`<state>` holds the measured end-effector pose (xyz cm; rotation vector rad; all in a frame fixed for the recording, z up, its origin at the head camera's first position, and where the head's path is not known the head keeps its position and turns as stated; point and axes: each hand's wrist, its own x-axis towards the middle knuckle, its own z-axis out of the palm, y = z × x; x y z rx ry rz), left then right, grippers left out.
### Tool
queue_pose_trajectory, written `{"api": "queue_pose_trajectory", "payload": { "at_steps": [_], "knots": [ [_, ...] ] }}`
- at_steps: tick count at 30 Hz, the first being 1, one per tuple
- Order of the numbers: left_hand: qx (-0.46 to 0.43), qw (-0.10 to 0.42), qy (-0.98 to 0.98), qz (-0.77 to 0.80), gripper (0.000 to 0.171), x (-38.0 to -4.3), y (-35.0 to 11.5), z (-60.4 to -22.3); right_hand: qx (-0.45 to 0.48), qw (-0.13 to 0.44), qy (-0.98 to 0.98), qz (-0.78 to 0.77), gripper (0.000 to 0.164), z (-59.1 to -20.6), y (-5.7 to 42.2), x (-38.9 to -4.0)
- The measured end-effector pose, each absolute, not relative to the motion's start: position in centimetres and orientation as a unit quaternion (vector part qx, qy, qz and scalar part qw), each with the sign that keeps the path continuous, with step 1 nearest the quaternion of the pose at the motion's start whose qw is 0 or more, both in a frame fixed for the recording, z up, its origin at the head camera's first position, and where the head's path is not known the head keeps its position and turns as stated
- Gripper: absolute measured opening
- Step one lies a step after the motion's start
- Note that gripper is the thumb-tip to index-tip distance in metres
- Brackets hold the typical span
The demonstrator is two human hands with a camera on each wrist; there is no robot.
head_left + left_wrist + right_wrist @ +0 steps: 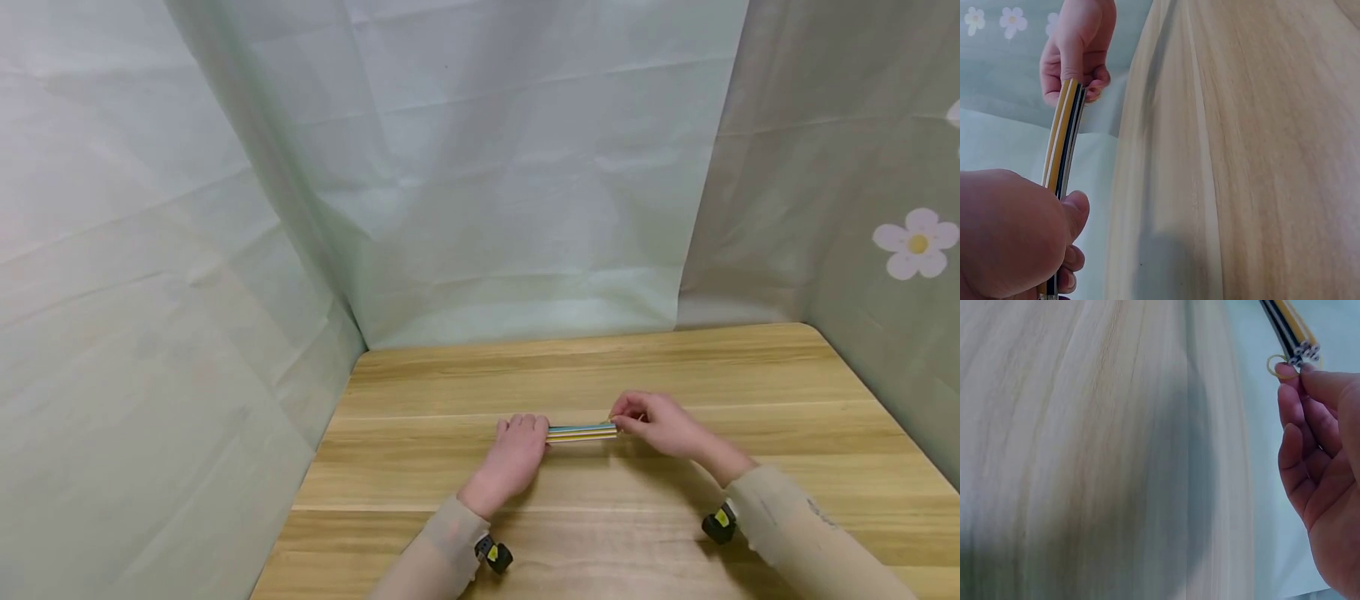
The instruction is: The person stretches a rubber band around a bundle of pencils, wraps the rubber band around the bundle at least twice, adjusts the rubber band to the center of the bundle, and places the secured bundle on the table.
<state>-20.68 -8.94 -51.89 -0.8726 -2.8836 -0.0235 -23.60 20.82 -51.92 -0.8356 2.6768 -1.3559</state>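
Note:
A bundle of several pencils (581, 432), striped yellow, white, black and blue, is held crosswise above the wooden table. My left hand (516, 454) grips its left part, and the fingers hide that end. At the other end, my right hand (660, 423) pinches a thin yellow rubber band (1269, 367) between thumb and forefinger. A loop of the band stands out beside the pencil ends (1305, 353), which show dark centres in the right wrist view. In the left wrist view, the bundle (1063, 140) runs from the left hand up to the right fingertips.
The wood-grain table (600, 500) extends beneath both hands. Pale green cloth (510, 208) hangs behind it and along the left side, and flower-printed cloth (862, 275) along the right. A small black device (493, 553) is strapped at the left wrist, another (720, 523) at the right.

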Motion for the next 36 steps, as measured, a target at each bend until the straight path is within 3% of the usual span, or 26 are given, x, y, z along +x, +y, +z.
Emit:
{"api": "queue_pose_trajectory", "payload": {
  "at_steps": [14, 22, 36],
  "knots": [
    [-0.253, 0.079, -0.964, -0.005, 0.018, -21.0, -9.4, -52.2, -0.285, -0.029, 0.873, -0.395, 0.009, -52.0, 20.1, -23.5],
    [-0.248, 0.115, -0.962, 0.003, 0.02, -21.2, -9.5, -52.3, -0.289, -0.044, 0.867, -0.402, 0.005, -52.2, 19.8, -23.4],
    [-0.248, 0.086, -0.964, -0.04, 0.015, -21.4, -10.0, -51.8, -0.317, -0.051, 0.833, -0.451, 0.007, -54.0, 19.4, -23.4]
  ]
}}
